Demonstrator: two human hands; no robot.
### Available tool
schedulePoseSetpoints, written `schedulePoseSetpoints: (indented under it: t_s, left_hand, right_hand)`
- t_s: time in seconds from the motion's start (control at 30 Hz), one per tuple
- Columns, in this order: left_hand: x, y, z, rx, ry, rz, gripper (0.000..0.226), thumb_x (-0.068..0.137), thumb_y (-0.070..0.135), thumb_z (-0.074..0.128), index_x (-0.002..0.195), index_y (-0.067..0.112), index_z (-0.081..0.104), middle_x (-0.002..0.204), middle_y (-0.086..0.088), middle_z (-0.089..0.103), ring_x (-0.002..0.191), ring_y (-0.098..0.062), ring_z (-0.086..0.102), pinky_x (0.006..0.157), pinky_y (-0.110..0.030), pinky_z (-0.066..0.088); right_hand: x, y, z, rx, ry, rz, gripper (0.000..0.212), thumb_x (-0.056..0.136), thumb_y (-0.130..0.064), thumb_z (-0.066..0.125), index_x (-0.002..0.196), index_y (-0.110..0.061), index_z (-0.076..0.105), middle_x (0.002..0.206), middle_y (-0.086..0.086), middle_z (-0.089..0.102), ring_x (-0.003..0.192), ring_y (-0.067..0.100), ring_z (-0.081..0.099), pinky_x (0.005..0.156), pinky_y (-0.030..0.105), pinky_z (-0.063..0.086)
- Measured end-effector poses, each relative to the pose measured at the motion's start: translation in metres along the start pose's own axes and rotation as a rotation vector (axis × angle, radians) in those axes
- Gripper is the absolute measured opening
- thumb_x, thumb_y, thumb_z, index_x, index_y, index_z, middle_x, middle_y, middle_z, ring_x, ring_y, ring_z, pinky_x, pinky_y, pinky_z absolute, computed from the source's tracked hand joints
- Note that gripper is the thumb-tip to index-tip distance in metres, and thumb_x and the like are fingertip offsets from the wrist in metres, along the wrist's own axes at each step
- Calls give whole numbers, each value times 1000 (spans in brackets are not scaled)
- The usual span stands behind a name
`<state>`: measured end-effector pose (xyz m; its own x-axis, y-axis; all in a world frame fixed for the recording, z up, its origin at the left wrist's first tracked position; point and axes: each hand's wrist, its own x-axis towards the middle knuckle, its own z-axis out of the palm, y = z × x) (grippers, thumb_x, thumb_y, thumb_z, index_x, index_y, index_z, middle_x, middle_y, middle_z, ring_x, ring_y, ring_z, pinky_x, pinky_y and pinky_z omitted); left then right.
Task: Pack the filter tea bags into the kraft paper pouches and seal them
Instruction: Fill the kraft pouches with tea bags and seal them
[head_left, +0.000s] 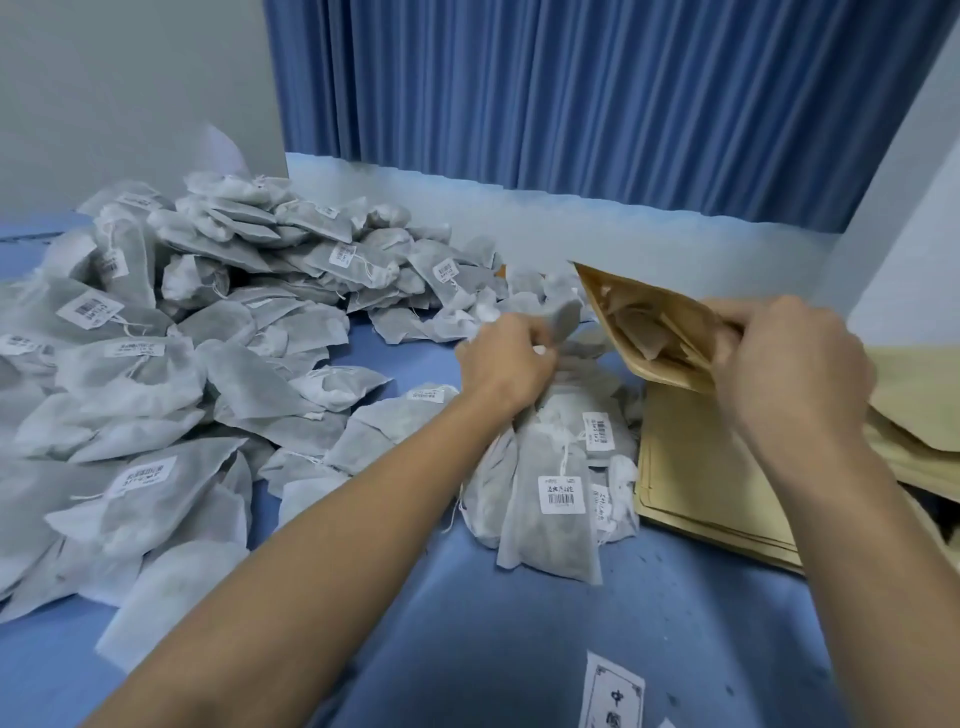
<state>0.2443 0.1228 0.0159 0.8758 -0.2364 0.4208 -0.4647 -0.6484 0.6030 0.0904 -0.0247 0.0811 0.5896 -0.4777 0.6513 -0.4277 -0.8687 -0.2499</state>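
Brown kraft paper pouch (657, 370) is held up by the right hand (789, 364), with its mouth open toward the left. The fingers and thumb pinch its top edge. A few tea bags (641, 332) sit inside it.

The left hand (511, 358) curls around one filter tea bag (565, 317). It sticks up out of the fingers (524, 338), just beside the pouch's mouth, not inside.

Below the hands, a small heap of tea bags (550, 493) lies on the blue cloth (493, 623). A big heap (197, 322) lies to the left. Flat pouches (696, 483) are stacked under the right hand.
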Motion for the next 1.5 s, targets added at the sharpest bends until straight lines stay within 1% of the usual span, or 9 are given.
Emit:
schedulePoseSetpoints:
  t_s: [0.2,0.3,0.5,0.8,0.93,1.03,1.27,1.4,1.5]
  left_hand:
    - [-48,43,-25,-258,387,381,28,89,17,64,69,16,44,63,1,49,62,-18,45,59,-39,41]
    - [-83,56,-23,-341,266,520,22,82,5,63,76,14,45,64,1,50,57,-14,40,54,-40,41]
    - [-120,83,-3,46,-52,774,33,83,15,59,102,25,34,82,-3,62,70,-34,58,53,-36,40]
    - [-64,124,57,131,-520,307,36,99,24,54,133,13,54,130,-15,60,117,-35,58,96,-42,49]
    - [-96,110,57,56,-6,647,16,94,23,58,85,14,67,80,-7,67,73,-31,64,58,-35,43]
    - [-124,85,48,-18,405,754,18,88,20,61,70,15,61,70,-2,56,68,-25,54,66,-39,42]
    - [-173,28,14,463,-135,151,67,78,24,55,142,23,34,157,-10,23,144,-31,23,113,-53,24]
    - [-171,39,6,-113,-72,268,85,75,-16,49,150,19,31,162,-9,16,150,-25,18,117,-28,25]
    - [-168,60,15,-358,144,565,67,84,-24,48,145,5,43,154,-15,40,147,-21,34,119,-34,31]
  right_hand:
    - [-11,21,-6,-129,-43,54,26,95,-18,53,94,-31,75,65,4,54,59,29,48,58,28,33]
    - [-18,32,-4,-130,-106,78,30,97,-22,50,108,-34,74,87,10,66,89,39,61,66,32,36]
    - [-33,41,-2,17,-249,61,28,89,-18,51,94,-34,73,81,4,66,78,32,53,62,32,41]
    - [-27,61,-6,153,-210,110,31,92,-20,60,100,-46,75,86,6,66,84,32,54,67,34,45]
    - [-28,64,-1,6,-231,134,36,95,-21,53,116,-44,71,105,11,68,99,38,61,70,32,39]
    - [-29,67,-2,-32,-237,126,36,95,-21,53,118,-42,71,104,12,67,97,39,62,70,33,38]
    - [-26,67,-4,-24,-216,148,30,98,-26,56,119,-42,71,100,9,66,91,35,60,68,31,36]
    - [-31,63,-2,-22,-215,138,30,97,-24,57,116,-42,71,98,9,68,94,36,62,68,31,37]
    - [-32,61,-4,-8,-235,134,30,95,-21,57,111,-42,73,98,8,70,92,35,63,66,30,36]
